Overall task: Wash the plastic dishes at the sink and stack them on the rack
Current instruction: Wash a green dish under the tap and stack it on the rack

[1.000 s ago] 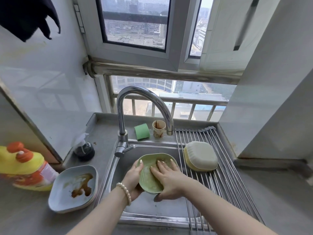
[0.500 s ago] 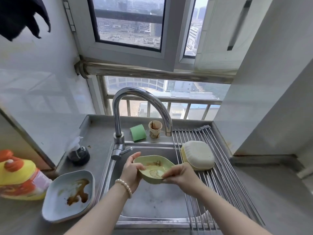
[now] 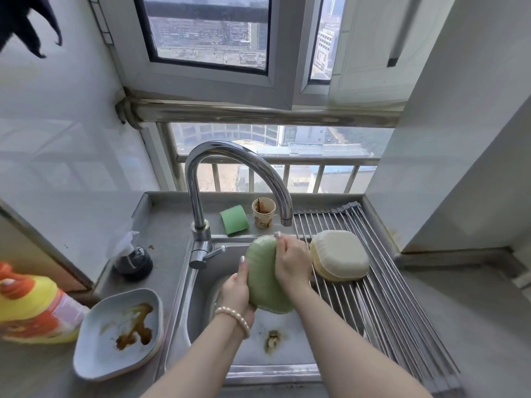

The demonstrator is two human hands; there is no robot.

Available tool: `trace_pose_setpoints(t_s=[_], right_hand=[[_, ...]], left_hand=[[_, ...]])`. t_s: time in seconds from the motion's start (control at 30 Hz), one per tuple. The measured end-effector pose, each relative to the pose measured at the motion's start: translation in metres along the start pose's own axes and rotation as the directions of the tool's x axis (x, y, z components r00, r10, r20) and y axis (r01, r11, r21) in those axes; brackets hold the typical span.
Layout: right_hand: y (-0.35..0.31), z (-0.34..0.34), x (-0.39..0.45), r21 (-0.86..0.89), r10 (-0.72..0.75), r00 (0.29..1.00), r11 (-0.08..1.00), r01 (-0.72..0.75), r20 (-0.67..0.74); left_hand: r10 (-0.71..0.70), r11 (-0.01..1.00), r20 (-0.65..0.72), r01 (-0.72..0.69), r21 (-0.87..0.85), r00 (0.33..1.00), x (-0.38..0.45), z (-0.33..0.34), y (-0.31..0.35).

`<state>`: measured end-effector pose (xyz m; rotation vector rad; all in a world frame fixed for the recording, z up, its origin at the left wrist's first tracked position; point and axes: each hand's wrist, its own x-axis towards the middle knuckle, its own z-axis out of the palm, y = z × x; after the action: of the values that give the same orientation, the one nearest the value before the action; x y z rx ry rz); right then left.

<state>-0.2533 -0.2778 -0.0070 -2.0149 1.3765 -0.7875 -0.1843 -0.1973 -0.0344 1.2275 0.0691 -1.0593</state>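
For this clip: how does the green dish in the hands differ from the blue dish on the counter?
The green dish is held over the sink, gripped by the left hand and right hand; the blue dish lies untouched on the counter. The green dish is turned so its underside faces the camera; the blue dish sits right way up. The blue dish shows brown residue inside; the green dish's visible back looks clean. Both are rounded-square shallow dishes.

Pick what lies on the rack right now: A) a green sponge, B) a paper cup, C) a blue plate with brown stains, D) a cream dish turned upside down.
D: the cream dish rests upside down on the rack; no other item lies on its bars.
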Motion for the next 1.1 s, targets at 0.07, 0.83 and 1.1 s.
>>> trace_pose_setpoints(t_s=[0.07,0.83,1.1], right_hand=[[-0.013,0.017,-0.015,-0.200,-0.190,0.973,0.956,0.213,0.127],[0.036,-0.015,-0.033,-0.256,-0.563,0.711,0.678,0.689,0.421],[-0.028,-0.008,-0.001,-0.363,-0.324,0.846,0.795,0.486,0.425]], left_hand=[[-0.072,0.994,-0.022,0.069,-0.084,0.997,-0.001,0.003,0.007],[-0.116,0.993,-0.252,0.110,-0.039,0.961,0.037,-0.021,0.033],[0.050,0.915,-0.220,0.043,0.402,0.974,0.033,-0.008,0.039]])
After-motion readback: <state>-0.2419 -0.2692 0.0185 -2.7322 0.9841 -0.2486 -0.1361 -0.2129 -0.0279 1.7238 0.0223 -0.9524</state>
